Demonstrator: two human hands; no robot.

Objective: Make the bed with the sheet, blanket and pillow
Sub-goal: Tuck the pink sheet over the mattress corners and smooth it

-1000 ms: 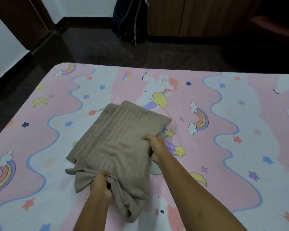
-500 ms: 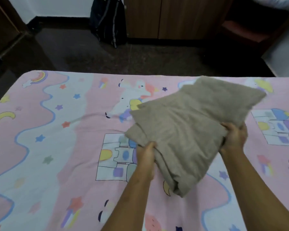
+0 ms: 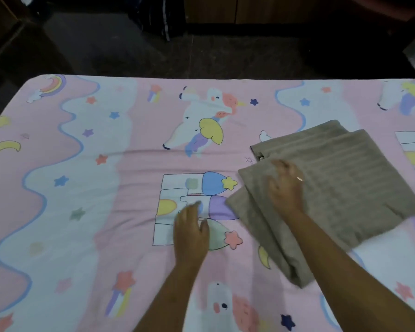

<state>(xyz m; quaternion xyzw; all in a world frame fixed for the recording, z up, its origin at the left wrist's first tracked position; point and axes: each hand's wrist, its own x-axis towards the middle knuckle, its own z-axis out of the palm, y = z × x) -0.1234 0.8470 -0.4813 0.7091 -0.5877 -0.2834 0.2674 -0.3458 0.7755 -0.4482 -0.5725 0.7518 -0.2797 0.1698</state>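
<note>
Nearest me, two bare forearms reach in over the bed. Left hand (image 3: 192,232) palm down, fingers spread, holding nothing; the sheet (image 3: 82,212) is under it, and motion blur hides whether they touch. Right hand (image 3: 285,188) is further out and to the right of the left one, fingers laid fairly straight on top of the folded blanket (image 3: 345,178). They look to be resting or pressing, not pinching, though blur hides the fingertips.

Blanket is beige and striped, folded in several layers, lying on the sheet under and beyond the right hand. Its left corner is near the left hand's fingertips. It sits askew to the bed edges. Long axis looks diagonal, from the corner beside the right forearm away to the right, but the shape is near square so that's a loose call. Loose folded edges face the left hand.

Progress: sheet is on, spread over all the mattress in view, with a faint crease beyond the left fingertips. Blanket not yet opened out. Pillow not in view. So roughly a third done, with blanket spreading and pillow placing left.

Past the far bed edge there is dark floor (image 3: 106,51), a dark backpack (image 3: 163,17) and a wooden cabinet (image 3: 235,8)
</note>
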